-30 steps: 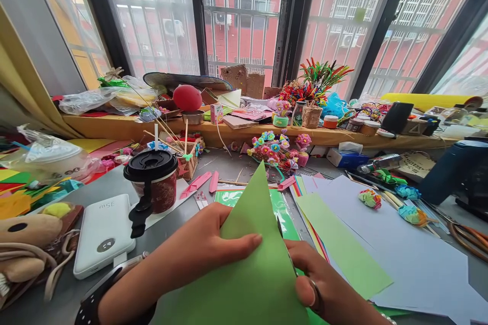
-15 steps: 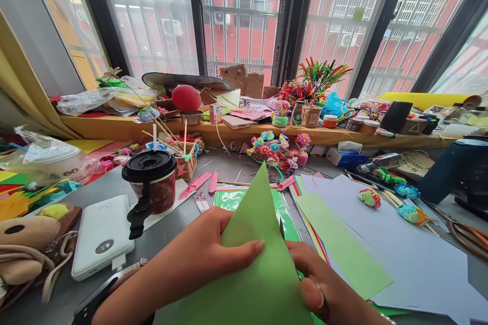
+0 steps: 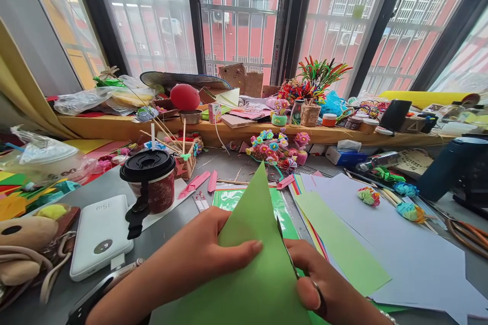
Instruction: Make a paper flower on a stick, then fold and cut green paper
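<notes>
A light green sheet of paper (image 3: 263, 279) rises to a point in front of me. My left hand (image 3: 213, 246) pinches it, thumb lying across the near face and fingers behind. At the sheet's right edge, my right hand (image 3: 324, 277) grips a pair of scissors (image 3: 285, 244), its thumb through one handle loop. A dark blade shows along that edge; the rest of the scissors is behind the paper or in the hand. Under the sheet lies a green plastic packet (image 3: 284, 208). A light green paper strip (image 3: 343, 244) rests to the right on white sheets (image 3: 415, 254).
On the left stand a lidded dark red cup (image 3: 154, 183) and a white power bank (image 3: 102, 236). Folded pink paper pieces (image 3: 195, 184) and crafted flowers (image 3: 272, 147) lie farther back. A second pair of scissors (image 3: 467, 233) and a dark bottle (image 3: 444, 167) are at right.
More of the scissors' blade shows beside the paper's right edge now. My left hand keeps its hold on the sheet, and the whole view has shifted slightly.
</notes>
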`<state>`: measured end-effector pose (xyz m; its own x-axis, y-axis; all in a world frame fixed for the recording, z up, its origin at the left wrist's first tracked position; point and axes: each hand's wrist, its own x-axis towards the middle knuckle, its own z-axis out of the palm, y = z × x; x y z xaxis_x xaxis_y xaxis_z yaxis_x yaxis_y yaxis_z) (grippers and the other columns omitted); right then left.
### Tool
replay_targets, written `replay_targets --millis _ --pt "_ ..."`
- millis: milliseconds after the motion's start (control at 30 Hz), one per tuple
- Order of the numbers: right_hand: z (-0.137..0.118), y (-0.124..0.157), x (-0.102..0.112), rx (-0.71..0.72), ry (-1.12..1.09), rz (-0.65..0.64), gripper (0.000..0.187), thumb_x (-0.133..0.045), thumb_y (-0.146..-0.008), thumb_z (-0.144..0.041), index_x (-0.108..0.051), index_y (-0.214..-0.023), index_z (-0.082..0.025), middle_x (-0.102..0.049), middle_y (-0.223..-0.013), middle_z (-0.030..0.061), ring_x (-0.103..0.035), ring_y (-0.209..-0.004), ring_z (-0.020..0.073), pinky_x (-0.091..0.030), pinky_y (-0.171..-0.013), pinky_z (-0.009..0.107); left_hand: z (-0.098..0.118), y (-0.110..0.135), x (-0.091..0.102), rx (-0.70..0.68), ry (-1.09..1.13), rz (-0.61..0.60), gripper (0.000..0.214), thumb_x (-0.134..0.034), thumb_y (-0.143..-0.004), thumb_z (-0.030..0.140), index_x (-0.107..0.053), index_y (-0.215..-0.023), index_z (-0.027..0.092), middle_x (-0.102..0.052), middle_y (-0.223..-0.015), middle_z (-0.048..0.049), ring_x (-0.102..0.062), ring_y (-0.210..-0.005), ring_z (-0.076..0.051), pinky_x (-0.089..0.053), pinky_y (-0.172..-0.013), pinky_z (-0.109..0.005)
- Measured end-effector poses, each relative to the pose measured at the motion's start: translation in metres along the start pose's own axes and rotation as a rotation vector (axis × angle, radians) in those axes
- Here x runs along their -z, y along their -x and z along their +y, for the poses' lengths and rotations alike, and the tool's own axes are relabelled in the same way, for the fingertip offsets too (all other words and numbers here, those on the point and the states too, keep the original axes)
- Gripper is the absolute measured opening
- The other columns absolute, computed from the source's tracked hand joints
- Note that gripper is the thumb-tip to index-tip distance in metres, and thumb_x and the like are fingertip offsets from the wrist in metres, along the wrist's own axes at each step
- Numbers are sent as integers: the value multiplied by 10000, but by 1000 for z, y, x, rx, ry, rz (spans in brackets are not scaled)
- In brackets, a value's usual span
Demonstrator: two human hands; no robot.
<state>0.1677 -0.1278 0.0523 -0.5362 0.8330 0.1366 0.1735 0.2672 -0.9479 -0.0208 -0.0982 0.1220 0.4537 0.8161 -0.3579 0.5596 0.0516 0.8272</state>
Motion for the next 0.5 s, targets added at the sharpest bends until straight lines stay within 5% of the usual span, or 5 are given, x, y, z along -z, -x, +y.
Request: replay_targets --millis 500 --pt "3 -3 1 39 -82 -10 740 -313 -588 -759 -662 -847 -160 -546 -924 66 -520 -791 199 -430 -660 244 5 3 0 23 -57 -18 334 -558 -650 440 -619 -753 128 -653 -691 -25 -602 -629 -183 -436 -486 -192"
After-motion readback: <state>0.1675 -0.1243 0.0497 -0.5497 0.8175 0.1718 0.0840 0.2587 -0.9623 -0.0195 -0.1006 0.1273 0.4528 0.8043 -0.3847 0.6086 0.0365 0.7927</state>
